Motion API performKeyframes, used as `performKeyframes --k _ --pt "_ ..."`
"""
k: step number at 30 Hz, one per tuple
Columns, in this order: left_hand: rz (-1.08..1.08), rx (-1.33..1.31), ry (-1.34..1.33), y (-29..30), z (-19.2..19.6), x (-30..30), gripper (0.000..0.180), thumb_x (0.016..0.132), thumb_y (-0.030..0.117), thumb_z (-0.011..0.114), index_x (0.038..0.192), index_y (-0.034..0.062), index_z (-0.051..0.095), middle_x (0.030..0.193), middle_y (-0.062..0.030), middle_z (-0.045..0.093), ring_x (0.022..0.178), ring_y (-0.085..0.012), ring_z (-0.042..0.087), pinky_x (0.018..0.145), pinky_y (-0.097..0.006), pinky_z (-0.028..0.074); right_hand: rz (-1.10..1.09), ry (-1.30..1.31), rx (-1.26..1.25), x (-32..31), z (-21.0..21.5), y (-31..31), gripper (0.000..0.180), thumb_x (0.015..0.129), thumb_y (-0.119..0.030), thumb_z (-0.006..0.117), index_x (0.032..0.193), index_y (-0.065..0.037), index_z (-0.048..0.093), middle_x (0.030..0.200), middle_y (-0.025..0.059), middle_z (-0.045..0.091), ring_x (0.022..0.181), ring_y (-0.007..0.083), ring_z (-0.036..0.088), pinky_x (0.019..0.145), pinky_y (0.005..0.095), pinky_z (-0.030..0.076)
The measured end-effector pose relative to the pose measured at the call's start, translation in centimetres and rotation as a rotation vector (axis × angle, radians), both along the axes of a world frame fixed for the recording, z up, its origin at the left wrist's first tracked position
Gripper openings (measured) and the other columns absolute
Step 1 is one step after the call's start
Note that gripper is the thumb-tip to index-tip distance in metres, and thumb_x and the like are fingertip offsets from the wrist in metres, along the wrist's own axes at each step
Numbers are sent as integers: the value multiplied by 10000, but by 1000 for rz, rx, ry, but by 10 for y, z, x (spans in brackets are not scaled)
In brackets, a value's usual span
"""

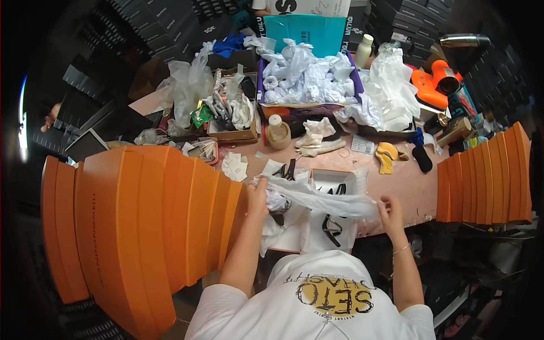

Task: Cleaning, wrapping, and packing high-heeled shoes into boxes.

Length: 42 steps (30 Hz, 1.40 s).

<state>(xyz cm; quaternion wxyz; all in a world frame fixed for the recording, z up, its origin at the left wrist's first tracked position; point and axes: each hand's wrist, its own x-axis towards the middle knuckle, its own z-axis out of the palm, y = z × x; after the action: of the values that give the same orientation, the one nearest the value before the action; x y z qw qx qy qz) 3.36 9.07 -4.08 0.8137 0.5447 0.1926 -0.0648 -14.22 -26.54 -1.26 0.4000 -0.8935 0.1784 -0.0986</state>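
A thin translucent white plastic bag [326,199] is stretched sideways between my two hands. My left hand [259,197] is closed on its left end. At the other end, my right hand [390,212] pinches it with bent fingers. Under the bag lies an open shoebox [292,245] lined with white tissue paper [313,229]. Black strappy high-heeled sandals [332,231] show in the box, partly covered by the bag. Crumpled white paper [276,201] sits just beside my left hand, over another dark shoe part that is mostly hidden.
Orange shoeboxes stand in stacks at left [136,226] and right [487,181]. Behind are a purple box [357,85] of crumpled paper, a bottle [277,133], a carton [241,136] of small items, a yellow cloth [386,157] and an orange tool [430,88].
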Motion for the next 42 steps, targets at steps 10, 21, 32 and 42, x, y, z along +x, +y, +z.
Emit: performKeyframes --k 10,21,32,42 --pt "18 -73 -17 -25 41 -16 145 908 109 508 979 7 582 881 -46 613 768 -133 593 700 -267 478 565 -9 502 79 50 156 282 873 -193 629 1086 -18 567 930 62 625 792 183 624 677 304 509" --pt "-489 -367 -26 -56 71 -74 253 930 216 514 1073 23 590 896 -31 631 801 -111 612 715 -266 495 257 8 724 63 46 141 172 890 -143 609 851 24 616 714 19 571 665 85 551 599 229 469" --pt "-260 -586 343 -37 41 -54 152 848 196 634 952 89 607 816 -15 618 600 -96 569 478 -233 440 -92 51 1755 55 65 128 168 955 -195 512 992 -36 554 914 62 601 820 140 587 765 331 526" --pt "-542 73 -329 -33 48 -63 160 844 38 607 1001 17 627 907 -21 623 862 -88 566 785 -238 445 226 94 709 60 79 131 311 858 -136 649 1105 -35 488 996 50 540 815 107 581 642 226 506"
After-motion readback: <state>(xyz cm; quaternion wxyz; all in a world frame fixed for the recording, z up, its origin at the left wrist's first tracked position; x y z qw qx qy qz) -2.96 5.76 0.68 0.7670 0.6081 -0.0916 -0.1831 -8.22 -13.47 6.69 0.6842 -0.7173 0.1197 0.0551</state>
